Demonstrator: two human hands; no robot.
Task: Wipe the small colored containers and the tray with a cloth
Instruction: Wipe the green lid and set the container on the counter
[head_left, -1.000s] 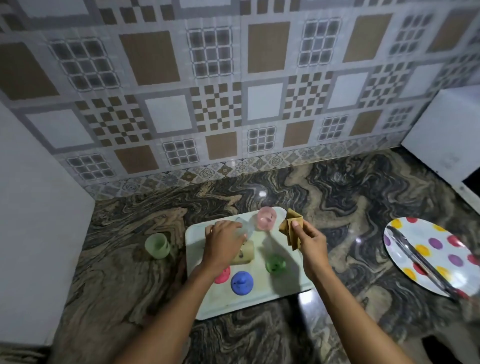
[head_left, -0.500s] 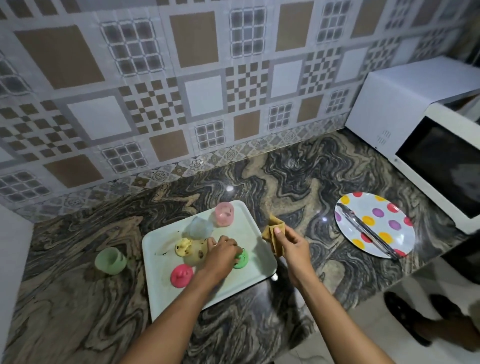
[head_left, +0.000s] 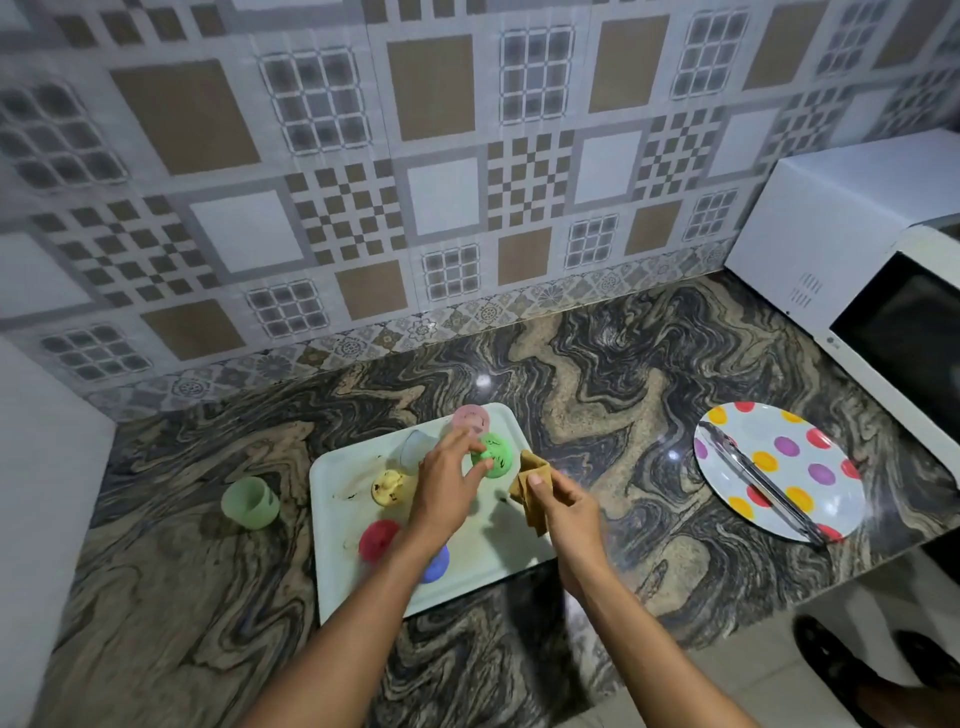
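A pale tray (head_left: 343, 582) lies on the marbled counter. My left hand (head_left: 444, 486) pinches a small green lid (head_left: 493, 454) and holds it just above the tray's far right part. My right hand (head_left: 563, 506) grips a folded tan cloth (head_left: 532, 480) right beside that lid. On the tray sit a pink container (head_left: 470, 418), a clear container (head_left: 415, 447), a yellow lid (head_left: 388, 487), a red lid (head_left: 378, 540) and a blue lid (head_left: 436, 566), partly hidden under my left forearm. A green container (head_left: 250, 501) stands on the counter left of the tray.
A white plate with coloured dots (head_left: 779, 467) lies to the right with metal tongs (head_left: 758, 480) across it. A white microwave (head_left: 857, 270) fills the far right. A white wall panel (head_left: 47, 519) bounds the left. The counter's front edge runs just below the tray.
My left hand has lifted the green lid off the tray and carried it toward the cloth. The right hand with the cloth has stayed at the tray's right edge. The camera shifted.
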